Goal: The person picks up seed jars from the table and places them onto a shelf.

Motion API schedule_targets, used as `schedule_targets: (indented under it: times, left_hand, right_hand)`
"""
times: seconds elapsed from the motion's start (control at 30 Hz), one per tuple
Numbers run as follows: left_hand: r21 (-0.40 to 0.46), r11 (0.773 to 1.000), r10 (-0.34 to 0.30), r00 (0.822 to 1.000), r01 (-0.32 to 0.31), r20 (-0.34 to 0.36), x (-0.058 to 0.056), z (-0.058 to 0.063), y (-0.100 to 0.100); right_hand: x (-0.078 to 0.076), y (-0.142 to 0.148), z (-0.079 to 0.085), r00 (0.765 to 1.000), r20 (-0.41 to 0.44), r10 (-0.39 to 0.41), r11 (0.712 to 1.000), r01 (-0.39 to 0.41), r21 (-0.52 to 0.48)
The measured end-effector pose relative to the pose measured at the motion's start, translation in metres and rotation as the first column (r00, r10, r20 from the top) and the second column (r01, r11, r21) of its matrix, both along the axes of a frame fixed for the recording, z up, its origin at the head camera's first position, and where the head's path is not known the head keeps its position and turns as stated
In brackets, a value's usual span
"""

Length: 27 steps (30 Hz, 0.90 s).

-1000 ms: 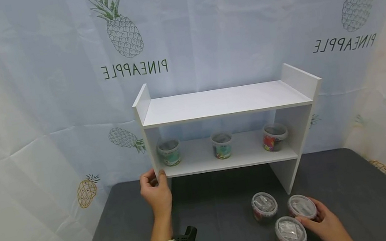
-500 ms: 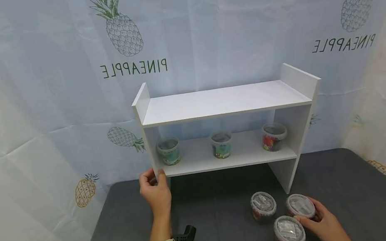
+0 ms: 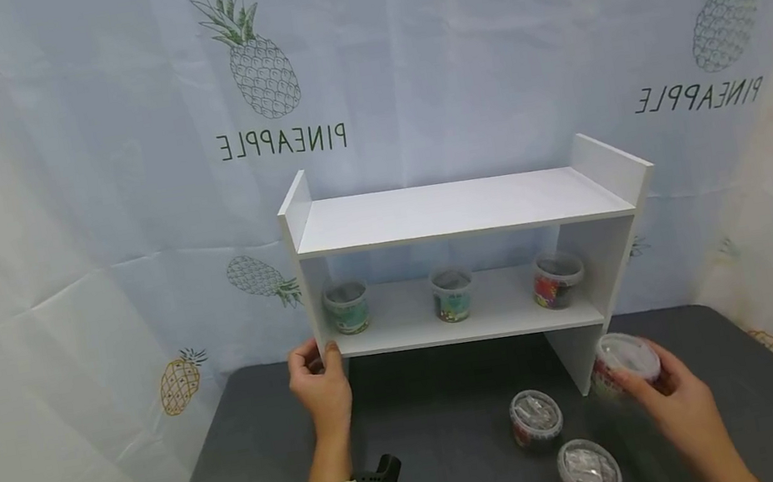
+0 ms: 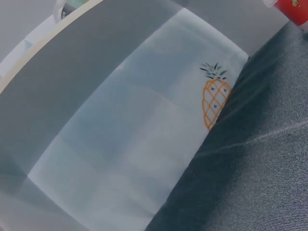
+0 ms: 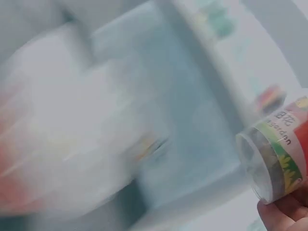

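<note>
My left hand [image 3: 319, 361] grips the bottom of the left side panel of a white two-level shelf [image 3: 458, 211]. My right hand [image 3: 644, 379] holds a small clear-lidded tub [image 3: 624, 361] with a red label, lifted off the table beside the shelf's right leg. In the blurred right wrist view the same tub [image 5: 279, 151] sits above my fingertips [image 5: 284, 211]. Two more lidded tubs [image 3: 536, 416] [image 3: 589, 475] stand on the dark table. Three tubs stand on the lower shelf: left [image 3: 347, 308], middle [image 3: 452, 294], right [image 3: 557, 280]. The top shelf holds nothing.
The dark grey table [image 3: 447, 433] is backed by a pale pineapple-print cloth [image 3: 120, 190]. A black clip-like piece [image 3: 380, 474] shows by my left sleeve. The left wrist view shows cloth with an orange pineapple [image 4: 215, 101] and table surface [image 4: 260, 183].
My right hand has lifted the rightmost tub off the table and moved it up towards the shelf's right leg. The left hand stays on the side panel. The view shifted slightly.
</note>
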<state>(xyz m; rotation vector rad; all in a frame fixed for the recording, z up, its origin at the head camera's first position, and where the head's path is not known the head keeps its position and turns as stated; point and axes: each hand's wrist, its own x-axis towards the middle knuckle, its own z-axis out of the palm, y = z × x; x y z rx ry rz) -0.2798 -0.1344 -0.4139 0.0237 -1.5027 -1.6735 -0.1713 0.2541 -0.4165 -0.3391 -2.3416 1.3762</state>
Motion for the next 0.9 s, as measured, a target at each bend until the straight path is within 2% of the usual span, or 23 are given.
schedule_targets:
  times: [0.03,0.1,0.17,0.27,0.3,0.37,0.47,0.57,0.7,0.83,0.9]
  left_hand:
    - [0.002,1.000,-0.005,1.000,0.005,-0.001,0.000,0.000,0.000]
    - [0.003,1.000,-0.006,1.000,0.006,-0.005,0.001,0.001,0.000]
    - [0.001,1.000,-0.005,1.000,0.005,-0.008,0.001,0.001,0.000]
    - [-0.005,1.000,-0.004,1.000,0.004,-0.013,0.001,0.001,0.000]
    - [-0.005,1.000,-0.005,1.000,0.005,-0.013,0.001,0.001,0.000]
    - [-0.005,1.000,-0.005,1.000,0.005,-0.013,0.000,0.000,-0.001]
    - [0.006,1.000,-0.008,1.000,0.008,-0.014,-0.001,-0.001,-0.001]
    - [0.012,1.000,-0.005,1.000,0.005,-0.014,-0.001,-0.001,0.000]
    - [0.016,1.000,-0.002,1.000,0.002,-0.004,0.001,0.000,-0.001]
    - [0.002,1.000,-0.004,1.000,0.004,-0.002,0.000,-0.001,-0.001]
    - [0.000,1.000,0.002,1.000,-0.002,-0.005,-0.006,-0.008,-0.002]
  right_hand:
    - [0.000,-0.003,0.014,0.997,-0.073,0.005,1.000,-0.003,0.027]
    - [0.000,-0.010,0.042,0.977,-0.211,0.036,0.997,-0.022,0.069]
    - [0.000,-0.017,0.072,0.941,-0.325,0.094,0.994,-0.067,0.091]
    - [-0.004,-0.027,0.114,0.879,-0.443,0.176,0.983,-0.137,0.118]
    - [-0.006,-0.030,0.128,0.861,-0.469,0.199,0.979,-0.159,0.124]
    - [-0.013,-0.036,0.154,0.839,-0.494,0.227,0.973,-0.173,0.152]
    - [-0.028,-0.043,0.186,0.835,-0.484,0.261,0.965,-0.209,0.159]
    - [-0.046,-0.048,0.209,0.886,-0.384,0.261,0.963,-0.211,0.166]
    - [-0.072,-0.050,0.226,0.954,-0.178,0.239,0.963,-0.209,0.173]
    - [-0.097,-0.048,0.234,0.976,-0.054,0.211,0.974,-0.205,0.100]
    - [-0.106,-0.046,0.238,0.985,-0.013,0.170,0.983,-0.168,0.078]
